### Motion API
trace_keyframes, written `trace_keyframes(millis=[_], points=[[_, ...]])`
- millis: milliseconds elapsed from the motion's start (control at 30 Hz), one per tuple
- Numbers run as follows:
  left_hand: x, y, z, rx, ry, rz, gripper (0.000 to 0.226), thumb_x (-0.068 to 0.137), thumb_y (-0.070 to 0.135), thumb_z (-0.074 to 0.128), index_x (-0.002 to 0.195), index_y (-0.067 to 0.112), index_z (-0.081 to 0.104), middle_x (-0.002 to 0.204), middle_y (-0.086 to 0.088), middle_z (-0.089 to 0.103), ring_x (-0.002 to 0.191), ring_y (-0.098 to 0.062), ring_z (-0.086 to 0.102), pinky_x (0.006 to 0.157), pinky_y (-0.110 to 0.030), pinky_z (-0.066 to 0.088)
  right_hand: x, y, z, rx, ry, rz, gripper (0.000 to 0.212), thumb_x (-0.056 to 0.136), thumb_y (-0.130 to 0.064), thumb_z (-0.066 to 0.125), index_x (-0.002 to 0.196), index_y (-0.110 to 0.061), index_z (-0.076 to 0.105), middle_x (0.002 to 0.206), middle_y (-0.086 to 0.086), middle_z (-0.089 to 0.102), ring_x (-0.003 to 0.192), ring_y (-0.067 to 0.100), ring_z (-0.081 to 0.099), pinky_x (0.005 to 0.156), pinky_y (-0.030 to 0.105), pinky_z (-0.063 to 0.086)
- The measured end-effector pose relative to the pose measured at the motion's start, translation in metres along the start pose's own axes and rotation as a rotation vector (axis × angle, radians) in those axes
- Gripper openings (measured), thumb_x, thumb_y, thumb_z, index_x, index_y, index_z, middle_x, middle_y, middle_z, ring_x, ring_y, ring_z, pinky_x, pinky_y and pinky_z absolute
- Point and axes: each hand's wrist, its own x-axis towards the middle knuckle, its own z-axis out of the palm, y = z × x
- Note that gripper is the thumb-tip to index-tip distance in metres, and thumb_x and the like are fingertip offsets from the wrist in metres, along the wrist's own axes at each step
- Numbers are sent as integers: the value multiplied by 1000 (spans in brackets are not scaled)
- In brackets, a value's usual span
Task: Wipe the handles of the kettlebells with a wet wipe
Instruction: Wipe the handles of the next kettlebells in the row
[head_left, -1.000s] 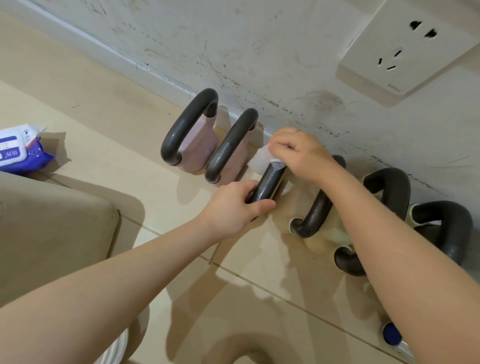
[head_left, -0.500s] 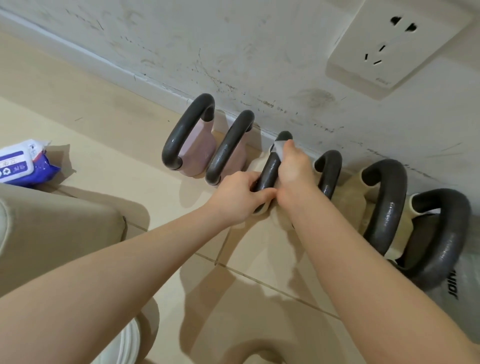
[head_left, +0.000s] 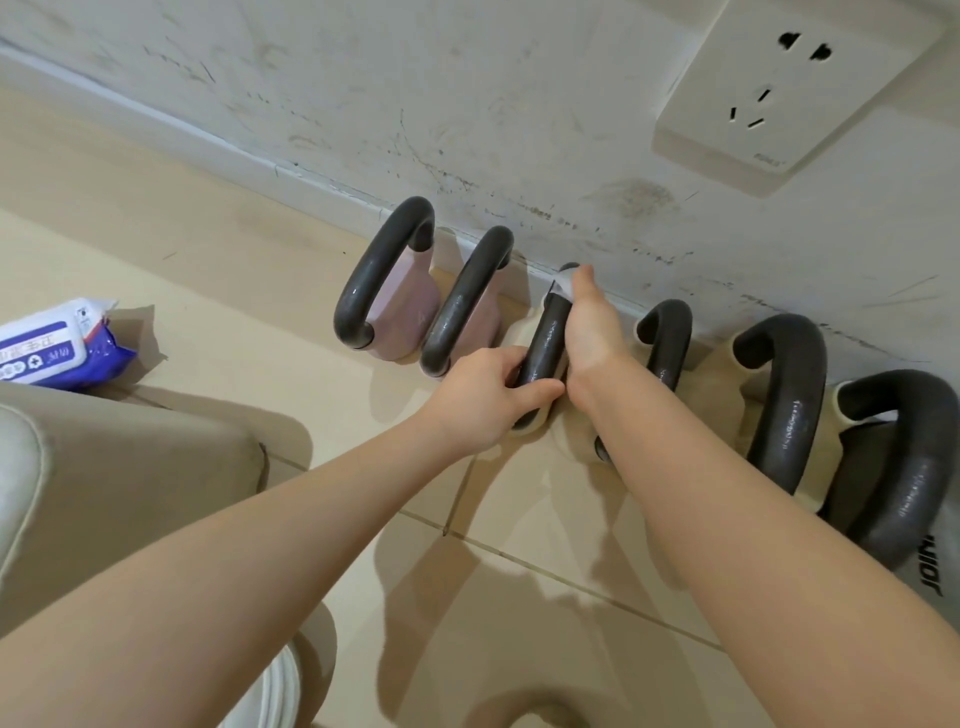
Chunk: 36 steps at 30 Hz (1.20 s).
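1. Wiping is under way on the third handle (head_left: 545, 343) from the left in a row of six kettlebells standing on the floor (head_left: 519, 597) along the wall (head_left: 467, 104).
2. The left hand (head_left: 488, 400) is closed around the near end of that handle, thumb across the front, steadying it.
3. The right hand (head_left: 589, 325) is curled over the handle's far end, pinching the wet wipe (head_left: 562, 288) against it; only a small white fold shows by the fingertips, close to the wall.
4. Judging by position, the wipe is at the top of the far bend of this handle, so this one looks partly covered; the stretch under the left hand probably remains to be wiped.
5. The two pink kettlebells (head_left: 400, 322) to the left sit free, and their handles show no clear sign either way. If the work runs left to right, they are likely finished, but I cannot confirm it.
6. To the right, the fourth handle (head_left: 667, 343), the fifth handle (head_left: 789, 395) and the sixth handle (head_left: 914, 467) are untouched by either hand and seem to be left to do.
7. The pack of wipes (head_left: 57, 345) lies on the floor well to the left, beside a cushioned seat (head_left: 130, 467), should a fresh wipe be needed.
8. By this reading, roughly half the task remains.
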Motion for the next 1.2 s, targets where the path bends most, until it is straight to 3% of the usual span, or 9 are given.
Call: trace_keyframes(millis=[100, 233, 333, 433, 500, 667, 833, 933, 1200], points=[[-3, 2, 2, -119, 0, 5, 25, 85, 23, 63, 84, -2, 59, 70, -12, 56, 64, -20, 49, 66, -35, 44, -12, 23, -1, -113, 8, -96, 42, 90, -57, 32, 115, -27, 48, 109, 8, 59, 100, 27, 58, 92, 44, 46], [-11, 0, 5, -210, -71, -38, 22, 81, 13, 65, 93, -6, 61, 79, -11, 55, 71, -18, 51, 67, -26, 43, -32, 46, -8, -57, -105, -178, 22, 97, -45, 30, 111, -35, 45, 100, 1, 61, 88, 14, 60, 70, 28, 47], [-18, -16, -2, -384, -93, -173, 40, 82, 1, 58, 121, 10, 57, 118, -3, 61, 96, -9, 61, 71, -12, 52, -37, 44, -11, -61, -170, -171, 39, 97, -47, 33, 123, -23, 49, 111, 5, 62, 99, 21, 60, 90, 38, 47], [-19, -26, -12, -703, -51, -326, 63, 76, 0, 46, 138, 11, 41, 142, -1, 45, 114, -15, 59, 78, -27, 57, -35, 38, -8, -23, -77, -197, 38, 97, -44, 36, 122, -20, 50, 110, 8, 61, 93, 16, 60, 81, 25, 48], [-21, -25, -13, -618, -120, -302, 67, 68, 15, 46, 135, 16, 45, 138, 5, 49, 121, -13, 54, 96, -34, 46, -44, 52, -2, -106, 21, -380, 33, 97, -37, 36, 109, -14, 57, 93, 13, 60, 82, 21, 58, 68, 17, 46], [-26, -13, -9, -504, 2, -219, 37, 94, 22, 41, 130, 25, 51, 134, 1, 54, 129, -13, 44, 111, -33, 31, -48, 112, -3, -724, 210, -663, 62, 85, -53, 39, 120, -2, 47, 119, 14, 52, 123, 29, 37, 104, 40, 27], [-22, -9, -13, -396, 63, -142, 36, 98, 21, 37, 129, 22, 54, 130, 7, 55, 115, -3, 49, 99, -18, 34, -43, 93, 0, -452, 198, -674, 31, 86, -31, 58, 103, -6, 52, 103, 11, 55, 111, 30, 45, 96, 43, 37], [-20, -4, -14, -332, 45, -97, 33, 98, 21, 39, 126, 20, 56, 127, 4, 59, 115, -7, 53, 87, -7, 37, -44, 101, -4, -614, 193, -709, 31, 87, -31, 58, 101, -4, 53, 101, 12, 56, 109, 30, 44, 93, 34, 34], [-14, 16, 3, -94, 75, 42, 14, 86, 20, 59, 99, 23, 62, 96, -4, 71, 90, -20, 67, 86, -36, 54, -51, 53, -13, -432, 280, -756, 24, 99, -16, 35, 106, 2, 49, 96, 5, 45, 86, 15, 44, 70, 7, 33]])
